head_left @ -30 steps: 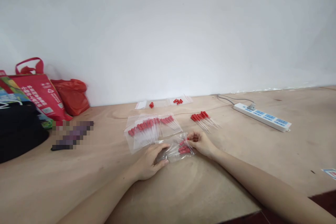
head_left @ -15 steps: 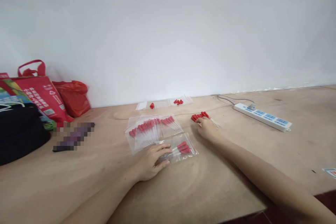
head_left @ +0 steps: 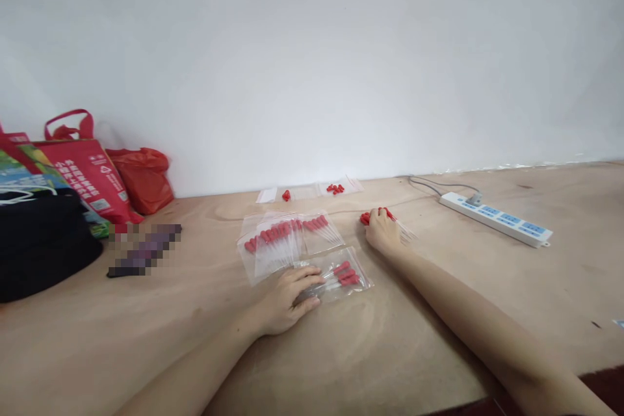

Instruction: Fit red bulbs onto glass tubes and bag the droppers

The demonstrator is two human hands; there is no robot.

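My left hand point(head_left: 290, 299) rests on the near end of a clear zip bag point(head_left: 361, 276), its fingers over the plastic and thumb at the lower edge. Inside the bag are several droppers point(head_left: 347, 273) with red rubber bulbs and clear tubes. My right hand point(head_left: 383, 232) is at a small pile of loose droppers point(head_left: 364, 218), its fingers curled down onto the red bulbs. How many it grips is hidden. Between and behind the hands lie overlapping filled bags point(head_left: 273, 244), with red bulbs and tubes showing through.
Near the wall lie flat bags point(head_left: 307, 192) with small red pieces point(head_left: 335, 188). A white power strip point(head_left: 494, 218) with a plugged cord is at right. At left are a black hat point(head_left: 43, 247), a red plastic bag point(head_left: 146, 179), a printed carrier bag point(head_left: 92, 172) and a blurred dark object point(head_left: 146, 250).
My right hand's fingers have shifted farther over the loose droppers, covering more of the red bulbs. My left hand stays on the bag. The whole view has shifted slightly.
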